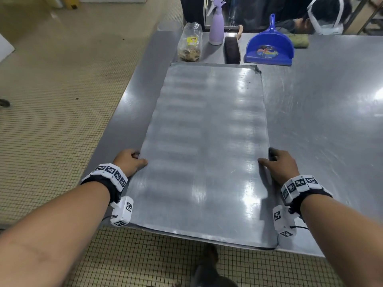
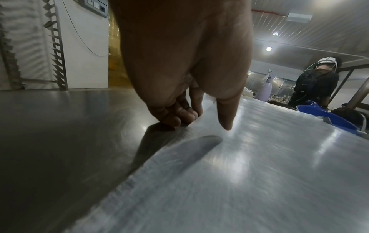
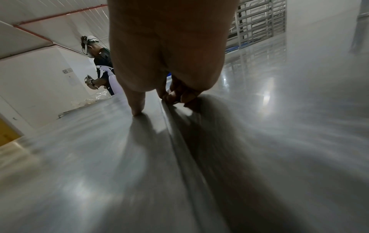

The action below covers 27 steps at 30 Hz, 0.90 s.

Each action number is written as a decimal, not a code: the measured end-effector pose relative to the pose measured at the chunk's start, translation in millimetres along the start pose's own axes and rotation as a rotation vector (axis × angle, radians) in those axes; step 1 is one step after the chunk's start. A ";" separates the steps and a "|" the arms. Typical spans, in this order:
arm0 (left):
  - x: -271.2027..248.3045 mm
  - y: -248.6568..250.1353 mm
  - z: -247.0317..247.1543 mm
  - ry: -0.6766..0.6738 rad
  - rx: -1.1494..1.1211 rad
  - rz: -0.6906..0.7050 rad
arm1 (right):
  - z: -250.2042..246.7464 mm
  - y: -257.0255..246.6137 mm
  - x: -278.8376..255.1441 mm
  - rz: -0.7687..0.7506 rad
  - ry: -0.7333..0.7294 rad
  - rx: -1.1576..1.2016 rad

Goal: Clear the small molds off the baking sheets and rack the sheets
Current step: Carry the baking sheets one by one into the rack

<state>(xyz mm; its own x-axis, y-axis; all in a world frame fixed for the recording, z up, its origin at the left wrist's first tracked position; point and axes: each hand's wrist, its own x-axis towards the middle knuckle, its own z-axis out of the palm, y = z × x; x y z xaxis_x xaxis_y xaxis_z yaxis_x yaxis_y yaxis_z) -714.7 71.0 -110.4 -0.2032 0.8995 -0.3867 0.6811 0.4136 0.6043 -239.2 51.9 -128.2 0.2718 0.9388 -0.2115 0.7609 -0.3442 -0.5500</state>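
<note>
Bare baking sheet [image 1: 207, 146] centre frame on steel surface [image 1: 321, 121], left hand [image 1: 129, 161] and right hand [image 1: 279, 164] grasping its long edges, blue dustpan [image 1: 269, 48] upper right.

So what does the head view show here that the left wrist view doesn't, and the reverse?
Head only: the right hand gripping the sheet's right edge, the sheet's near end hanging over the table edge, and a brush. Left wrist only: the left hand's fingers curled at the sheet's edge, thumb on top, plus a rack. Both: the left hand's grip on the sheet, the dustpan and the spray bottle.
</note>
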 end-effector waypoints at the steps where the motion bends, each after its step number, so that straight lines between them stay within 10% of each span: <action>1: -3.8 -3.4 -0.3 -0.005 -0.004 0.005 | 1.4 1.6 -7.5 0.000 0.001 -0.005; 27: -156.2 -86.6 18.7 0.001 0.262 -0.070 | 27.1 47.6 -224.9 0.406 -0.081 -0.005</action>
<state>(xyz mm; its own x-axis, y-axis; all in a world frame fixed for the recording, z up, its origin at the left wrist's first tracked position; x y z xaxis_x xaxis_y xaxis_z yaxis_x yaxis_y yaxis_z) -728.8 -108.0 -115.4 -0.2566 0.8705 -0.4201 0.8242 0.4241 0.3754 -280.0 -175.9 -128.7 0.5031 0.7228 -0.4738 0.6041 -0.6861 -0.4053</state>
